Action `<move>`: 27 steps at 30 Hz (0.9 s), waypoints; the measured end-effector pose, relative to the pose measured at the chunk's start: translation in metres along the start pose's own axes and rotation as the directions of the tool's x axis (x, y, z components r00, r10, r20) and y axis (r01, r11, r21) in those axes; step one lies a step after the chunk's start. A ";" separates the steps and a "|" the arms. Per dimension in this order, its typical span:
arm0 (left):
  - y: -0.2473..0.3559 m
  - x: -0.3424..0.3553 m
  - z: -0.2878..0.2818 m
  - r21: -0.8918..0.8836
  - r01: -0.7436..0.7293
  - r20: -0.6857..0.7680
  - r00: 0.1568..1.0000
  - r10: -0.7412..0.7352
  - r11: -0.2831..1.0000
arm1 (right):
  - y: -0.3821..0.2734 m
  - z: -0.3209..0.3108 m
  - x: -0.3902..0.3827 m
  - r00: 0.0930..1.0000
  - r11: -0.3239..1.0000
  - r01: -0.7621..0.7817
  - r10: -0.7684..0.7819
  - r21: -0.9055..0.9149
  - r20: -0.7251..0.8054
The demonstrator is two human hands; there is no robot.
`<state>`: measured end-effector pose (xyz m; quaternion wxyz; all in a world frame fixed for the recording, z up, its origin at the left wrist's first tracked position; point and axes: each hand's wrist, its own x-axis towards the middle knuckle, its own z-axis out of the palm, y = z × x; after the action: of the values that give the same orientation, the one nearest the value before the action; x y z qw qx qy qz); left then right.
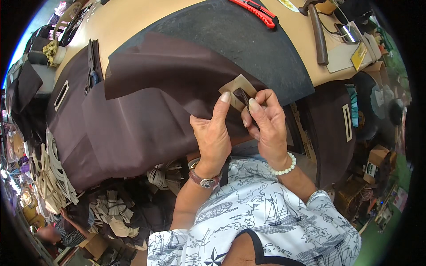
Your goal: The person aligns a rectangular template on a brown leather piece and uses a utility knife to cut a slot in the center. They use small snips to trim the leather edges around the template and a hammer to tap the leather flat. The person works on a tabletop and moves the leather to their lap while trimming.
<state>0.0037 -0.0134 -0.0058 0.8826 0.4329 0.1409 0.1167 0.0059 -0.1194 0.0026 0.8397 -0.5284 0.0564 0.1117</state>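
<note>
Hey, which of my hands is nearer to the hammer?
Your right. The right hand is apart from the hammer, lower and to its left in the view; the left hand is farther left.

A red box cutter (257,12) is lying at the edge of a dark mat (248,42) on the bench (295,48). A brown-handled hammer (320,44) is resting to its right, near a phone (348,33) (its screen is catching light). At far left, pale strips (49,173) are hanging bunched, and another person (73,237) is showing below.
</note>
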 end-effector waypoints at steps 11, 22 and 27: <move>0.000 0.003 0.002 -0.007 0.004 -0.009 1.000 -0.004 1.000 | -0.012 -0.009 -0.003 0.998 0.997 -0.066 0.066 -0.033 0.017; 0.006 0.012 0.004 -0.137 0.142 -0.038 0.988 -0.148 0.980 | -0.052 -0.058 0.117 0.624 -0.275 0.523 -0.521 -0.806 0.583; 0.004 0.011 -0.001 -0.106 0.143 -0.052 0.987 -0.150 0.984 | -0.067 -0.026 0.090 0.556 -0.136 0.716 -0.481 -0.685 0.678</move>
<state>0.0130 -0.0072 -0.0050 0.9052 0.3720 0.1928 0.0715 0.1107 -0.1594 0.0308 0.2873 -0.8593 -0.3560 -0.2288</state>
